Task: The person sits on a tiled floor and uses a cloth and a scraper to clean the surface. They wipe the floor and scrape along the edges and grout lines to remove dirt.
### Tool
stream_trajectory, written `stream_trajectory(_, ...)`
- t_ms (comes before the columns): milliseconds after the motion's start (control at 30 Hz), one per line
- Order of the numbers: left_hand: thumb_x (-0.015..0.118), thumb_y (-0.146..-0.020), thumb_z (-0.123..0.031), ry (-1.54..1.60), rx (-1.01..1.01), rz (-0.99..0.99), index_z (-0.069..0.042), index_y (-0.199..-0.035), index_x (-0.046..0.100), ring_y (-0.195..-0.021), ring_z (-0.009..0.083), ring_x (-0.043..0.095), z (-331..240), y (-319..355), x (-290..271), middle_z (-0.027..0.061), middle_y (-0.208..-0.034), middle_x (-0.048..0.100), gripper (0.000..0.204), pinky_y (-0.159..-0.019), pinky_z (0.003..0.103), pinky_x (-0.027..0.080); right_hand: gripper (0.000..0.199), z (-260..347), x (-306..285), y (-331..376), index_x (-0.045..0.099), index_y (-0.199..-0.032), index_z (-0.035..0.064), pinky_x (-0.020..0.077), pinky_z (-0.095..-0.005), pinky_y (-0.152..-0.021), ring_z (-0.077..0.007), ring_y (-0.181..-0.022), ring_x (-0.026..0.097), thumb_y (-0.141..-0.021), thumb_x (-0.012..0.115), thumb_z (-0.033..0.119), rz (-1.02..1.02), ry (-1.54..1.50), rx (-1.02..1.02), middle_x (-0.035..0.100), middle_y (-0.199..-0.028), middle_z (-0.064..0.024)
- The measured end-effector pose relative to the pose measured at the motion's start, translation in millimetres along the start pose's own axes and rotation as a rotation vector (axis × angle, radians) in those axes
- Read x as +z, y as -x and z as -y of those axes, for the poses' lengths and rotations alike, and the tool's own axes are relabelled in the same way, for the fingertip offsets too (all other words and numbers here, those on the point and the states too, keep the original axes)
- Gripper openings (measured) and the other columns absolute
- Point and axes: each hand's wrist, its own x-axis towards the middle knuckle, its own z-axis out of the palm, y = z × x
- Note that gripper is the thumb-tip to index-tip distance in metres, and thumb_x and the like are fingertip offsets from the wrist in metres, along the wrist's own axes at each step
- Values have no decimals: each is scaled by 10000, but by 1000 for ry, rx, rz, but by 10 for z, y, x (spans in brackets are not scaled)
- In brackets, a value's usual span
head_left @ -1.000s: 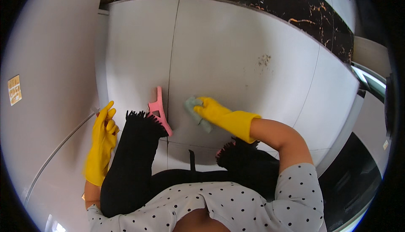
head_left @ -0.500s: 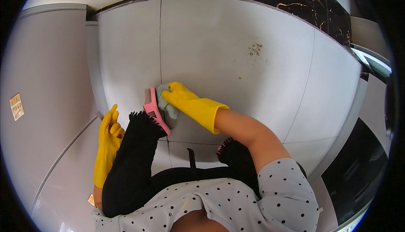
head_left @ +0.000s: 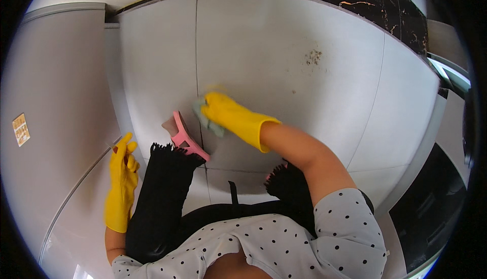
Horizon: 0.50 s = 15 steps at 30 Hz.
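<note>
My right hand (head_left: 219,107), in a yellow rubber glove, presses a grey-green cloth (head_left: 207,119) onto the pale tiled floor (head_left: 253,41). Its fingers are closed over the cloth and slightly blurred. Just left of the cloth is my foot in a pink slipper (head_left: 186,136). My left hand (head_left: 123,170), also gloved in yellow, is raised at the left beside my bent knee. Its fingers are curled, with a small reddish-brown bit showing among them; what that belongs to is hidden.
Brown crumbs of dirt (head_left: 313,57) lie on the floor ahead, right of the middle. A grey cabinet-like front (head_left: 61,76) stands close at my left. Dark marbled stone (head_left: 360,0) edges the far side, and a black glossy panel (head_left: 431,193) is at the right.
My right hand and the cloth have shifted slightly right across the floor. My left hand has moved left and a little nearer to me. The slippered foot has tilted.
</note>
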Motion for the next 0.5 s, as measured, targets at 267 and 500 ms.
stream_trajectory(267,549,-998,-310,32,-39,3,-64,-1251,625,-480,45,407,37,125,38,35,-936,710,361,-471,206,298,282,290,52,-19,678,-1036,53,538,-467,-712,-334,-786,676,-880,580,267,-314,87,-192,695,-845,-155)
stream_trajectory(500,536,-1005,-282,112,-98,-34,-58,-1253,620,-476,49,397,-5,101,182,47,-942,702,345,-473,210,296,342,-331,445,-212,686,-1043,52,497,-479,-875,-392,-1005,633,-823,612,302,66,534,-43,679,-1049,-206)
